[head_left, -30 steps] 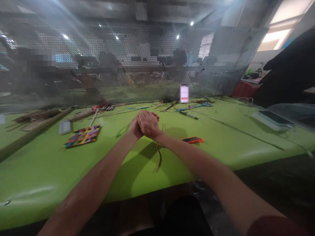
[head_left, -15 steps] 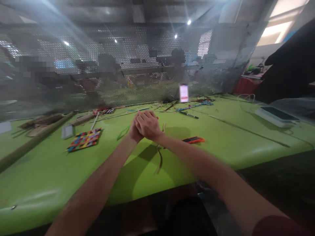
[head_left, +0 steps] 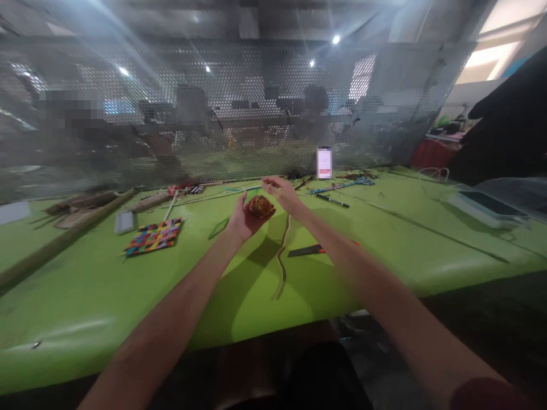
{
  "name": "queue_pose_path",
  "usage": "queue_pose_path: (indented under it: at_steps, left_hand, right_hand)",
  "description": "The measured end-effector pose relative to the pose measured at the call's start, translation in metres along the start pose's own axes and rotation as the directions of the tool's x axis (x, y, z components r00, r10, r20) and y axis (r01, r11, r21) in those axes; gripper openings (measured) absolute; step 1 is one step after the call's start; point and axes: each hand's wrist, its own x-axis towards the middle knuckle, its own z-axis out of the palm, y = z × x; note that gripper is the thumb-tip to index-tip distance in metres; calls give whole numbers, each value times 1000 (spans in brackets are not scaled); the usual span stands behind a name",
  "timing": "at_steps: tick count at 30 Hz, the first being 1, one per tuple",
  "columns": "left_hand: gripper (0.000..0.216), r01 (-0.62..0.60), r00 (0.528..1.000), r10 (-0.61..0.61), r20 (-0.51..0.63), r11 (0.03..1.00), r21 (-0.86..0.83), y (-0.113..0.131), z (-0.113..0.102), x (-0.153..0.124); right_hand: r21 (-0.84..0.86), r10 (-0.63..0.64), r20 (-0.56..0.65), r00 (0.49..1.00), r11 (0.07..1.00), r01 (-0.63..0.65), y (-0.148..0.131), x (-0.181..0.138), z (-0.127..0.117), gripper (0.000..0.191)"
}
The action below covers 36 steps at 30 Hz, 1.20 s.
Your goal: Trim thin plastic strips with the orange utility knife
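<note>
A crumpled brown-orange ball-shaped bundle [head_left: 260, 206] rests in the palm of my left hand [head_left: 243, 219], whose fingers curl up around it from below. My right hand [head_left: 282, 192] hovers just above and to the right of the bundle, apart from it, with its fingers loosely bent and nothing visible in them. Below my right wrist a thin pale strip [head_left: 280, 265] trails over the green table [head_left: 222, 296]. Beside the strip is a utility knife [head_left: 304, 250] with an orange and black handle, partly covered by my right forearm.
At left lie a colourful woven square [head_left: 154, 236], a small whitish box [head_left: 124, 222] and a long pole [head_left: 68, 242]. A lit phone [head_left: 324, 163] stands against the perforated screen [head_left: 256, 131]. A pen [head_left: 332, 200] lies behind my right arm; another phone on a white box [head_left: 482, 208] is at far right.
My hands were clasped together; now they are apart. The right hand has lifted off up and to the right, uncovering the brown-orange bundle in my left palm.
</note>
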Motion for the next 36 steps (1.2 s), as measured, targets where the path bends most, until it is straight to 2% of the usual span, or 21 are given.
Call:
queue_pose_path:
  at_steps: [3, 4, 6, 8, 10, 13, 16, 19, 20, 21, 22, 24, 25, 26, 27, 28, 30, 32, 36]
  left_hand:
    - [42, -6, 999, 5, 38, 999, 32, 2, 1, 1]
    - [43, -3, 999, 0, 54, 998, 56, 3, 1, 1]
    - [45, -2, 997, -7, 79, 995, 103, 4, 1, 1]
    - [41, -27, 997, 17, 69, 990, 140, 5, -1, 1]
    - [35, -74, 997, 70, 29, 980, 184, 8, -5, 3]
    - [37, -171, 983, 182, 4, 917, 361, 14, -16, 11]
    - [42, -304, 943, 326, 70, 756, 580, 20, -27, 19]
    - [49, -393, 903, 405, 144, 644, 656, 22, -33, 24]
    - [55, -428, 884, 431, 180, 592, 682, 22, -33, 25]
    - [62, -482, 850, 467, 244, 502, 718, 22, -33, 24]
    - [71, -551, 796, 502, 339, 367, 750, 21, -33, 23]
    - [88, -686, 625, 516, 586, 5, 727, 18, -31, 19]
    - [93, -729, 525, 480, 703, -173, 662, 16, -29, 17]
    - [95, -750, 435, 431, 791, -312, 583, 15, -27, 14]
    - [96, -758, 370, 396, 841, -395, 519, 13, -25, 12]
    - [95, -757, 329, 373, 868, -446, 478, 12, -23, 10]
    - [93, -743, 302, 355, 885, -494, 452, 9, -19, 8]
    - [85, -732, 307, 367, 878, -498, 465, 7, -17, 7]
    - [58, -731, 333, 431, 839, -444, 518, 5, -17, 6]
  right_hand:
    - [11, 43, 200, 979, 999, -46, 5, -5, -9, 69]
    - [10, 58, 260, 964, 998, -63, 6, -8, -8, 75]
    - [3, 63, 321, 945, 998, -68, 8, -13, -2, 68]
    - [-1, 48, 305, 951, 999, -51, 10, -15, 3, 56]
    - [21, 60, 232, 971, 998, -67, 12, -14, 5, 53]
    - [167, 155, 144, 977, 970, -178, 15, -10, 1, 52]
    - [366, 295, 202, 934, 862, -352, 19, -9, -6, 45]
    - [536, 380, 354, 855, 666, -518, 24, -12, -14, 35]
    - [581, 385, 400, 832, 595, -555, 26, -12, -16, 32]
    - [618, 382, 435, 815, 532, -579, 28, -13, -19, 31]
    - [645, 373, 458, 807, 485, -591, 30, -13, -21, 31]
    - [678, 355, 477, 804, 434, -593, 32, -13, -25, 33]
    - [684, 344, 481, 806, 429, -591, 33, -13, -25, 34]
    - [683, 329, 490, 808, 431, -590, 33, -13, -25, 35]
    - [677, 303, 507, 807, 440, -590, 32, -14, -24, 36]
    - [669, 264, 530, 806, 453, -589, 32, -15, -22, 37]
    - [658, 179, 574, 799, 481, -579, 30, -18, -16, 34]
    - [653, 127, 594, 794, 500, -569, 28, -20, -10, 30]
    - [637, 141, 617, 774, 489, -597, 27, -21, -5, 26]
